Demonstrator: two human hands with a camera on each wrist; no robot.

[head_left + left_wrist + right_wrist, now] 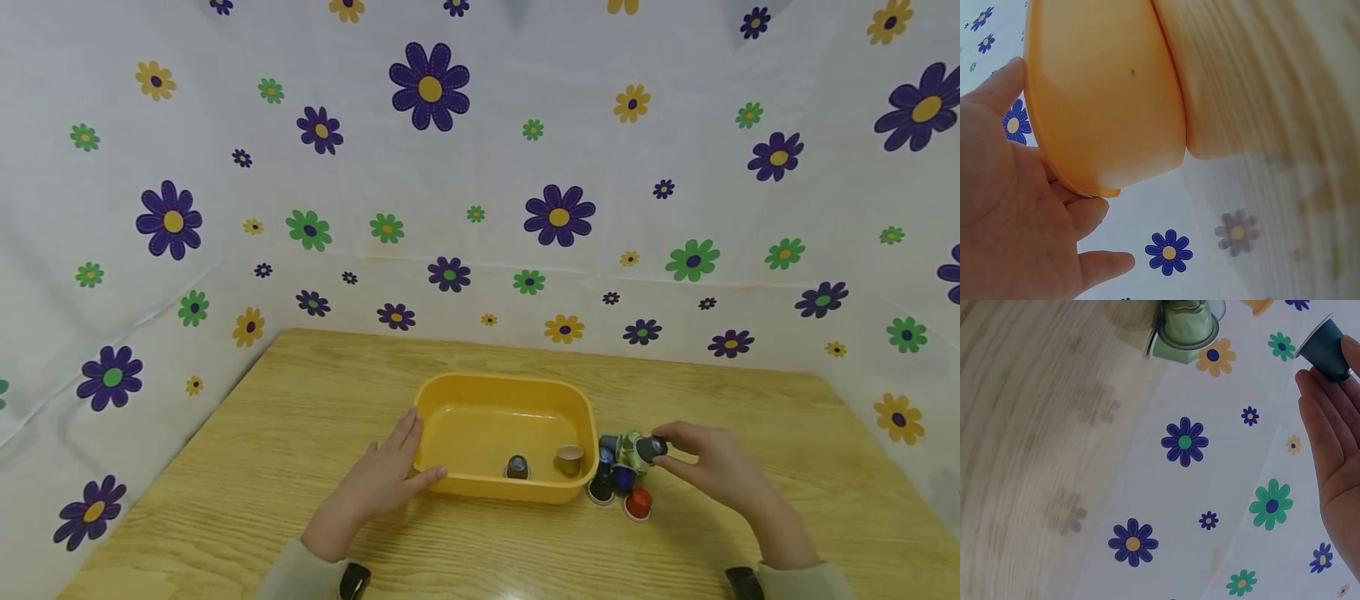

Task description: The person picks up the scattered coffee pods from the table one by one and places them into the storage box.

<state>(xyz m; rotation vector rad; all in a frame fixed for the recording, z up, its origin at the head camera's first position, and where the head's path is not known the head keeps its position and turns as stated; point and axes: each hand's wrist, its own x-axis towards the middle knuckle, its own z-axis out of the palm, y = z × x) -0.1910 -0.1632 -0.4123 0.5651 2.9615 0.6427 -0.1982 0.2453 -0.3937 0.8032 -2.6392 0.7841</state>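
Yellow tub [510, 490] sits on the wooden table [300, 400], a dark capsule [517, 468] and a pale-lidded capsule [572, 463] inside. Left hand [381, 477], fingers spread, touches the tub's left end. Right hand [714, 463] pinches a teal capsule [1324, 351] between thumb and fingers, to the tub's right. A red capsule [638, 503] sits near the tub's front right corner.

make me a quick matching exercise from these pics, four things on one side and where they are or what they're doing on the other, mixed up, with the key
1. left hand
2. right hand
3. red capsule
4. yellow tub

A. pinching a dark capsule
B. touching the tub's left end
C. two capsules inside
D. on the table, right of the tub

Pairs: 1-B, 2-A, 3-D, 4-C
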